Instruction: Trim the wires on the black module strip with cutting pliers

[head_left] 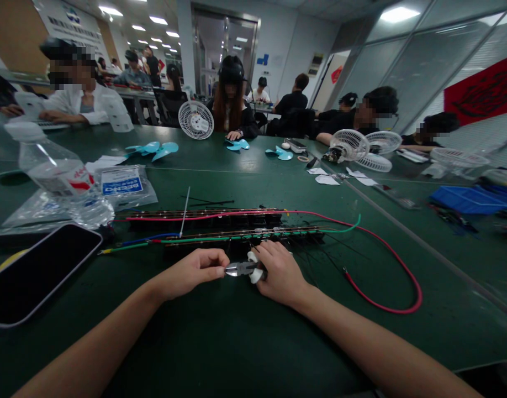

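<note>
My right hand point(280, 273) grips a pair of side cutters point(240, 269) by white-and-dark handles, jaws pointing left. At the jaw tips, my left hand point(201, 270) is closed in a pinch; whatever lies between its fingertips is too small or hidden to name. Just beyond both hands runs a long black terminal-like strip point(305, 237) with a green wire point(212, 239) along it. A second such strip point(237, 220) lies behind it, carrying a red cable point(417, 293) that loops to the right. A pale cable tie tail point(185, 213) sticks up from the near strip.
On the left are a water bottle point(65, 177), a phone point(42, 273) and a plastic bag point(127, 185). Thin black ties point(340, 243) lie right of the strips. Farther off are blue fan blades point(154, 149), white fan guards point(196, 120), a blue tray point(469, 199) and seated people.
</note>
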{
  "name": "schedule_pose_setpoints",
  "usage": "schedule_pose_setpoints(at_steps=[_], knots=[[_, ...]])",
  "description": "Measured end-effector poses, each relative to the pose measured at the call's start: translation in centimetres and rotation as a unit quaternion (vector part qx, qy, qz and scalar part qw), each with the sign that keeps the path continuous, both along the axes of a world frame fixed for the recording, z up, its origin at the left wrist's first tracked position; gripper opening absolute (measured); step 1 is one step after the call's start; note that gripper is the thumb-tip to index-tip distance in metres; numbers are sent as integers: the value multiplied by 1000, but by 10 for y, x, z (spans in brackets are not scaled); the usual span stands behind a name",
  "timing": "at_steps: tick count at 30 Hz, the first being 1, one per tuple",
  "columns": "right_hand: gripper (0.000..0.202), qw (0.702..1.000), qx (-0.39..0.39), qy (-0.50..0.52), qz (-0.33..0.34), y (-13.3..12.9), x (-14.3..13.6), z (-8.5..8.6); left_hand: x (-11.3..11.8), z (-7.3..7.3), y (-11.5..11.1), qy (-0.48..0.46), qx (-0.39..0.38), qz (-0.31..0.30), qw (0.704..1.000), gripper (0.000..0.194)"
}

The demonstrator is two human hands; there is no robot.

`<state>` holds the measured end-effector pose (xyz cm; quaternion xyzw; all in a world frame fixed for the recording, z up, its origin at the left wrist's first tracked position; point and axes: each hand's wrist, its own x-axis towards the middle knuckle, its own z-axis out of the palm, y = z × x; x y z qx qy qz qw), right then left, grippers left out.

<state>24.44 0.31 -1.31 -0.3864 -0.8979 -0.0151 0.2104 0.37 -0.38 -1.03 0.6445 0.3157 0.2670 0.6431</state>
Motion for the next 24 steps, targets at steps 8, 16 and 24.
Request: schedule_pose_setpoints(at_steps=[8, 16, 24], knots=[[20, 1000, -7, 2, -3, -1, -1, 2, 0, -1, 0, -4, -9, 9, 1000, 18], [21, 1000, -15, -4, -12, -3, -1, 4, 0, -3, 0, -16, -25, 11, 1000, 16], [20, 999, -35, 3, -18, -1, 1, 4, 2, -5, -1, -23, -32, 45, 998, 17]])
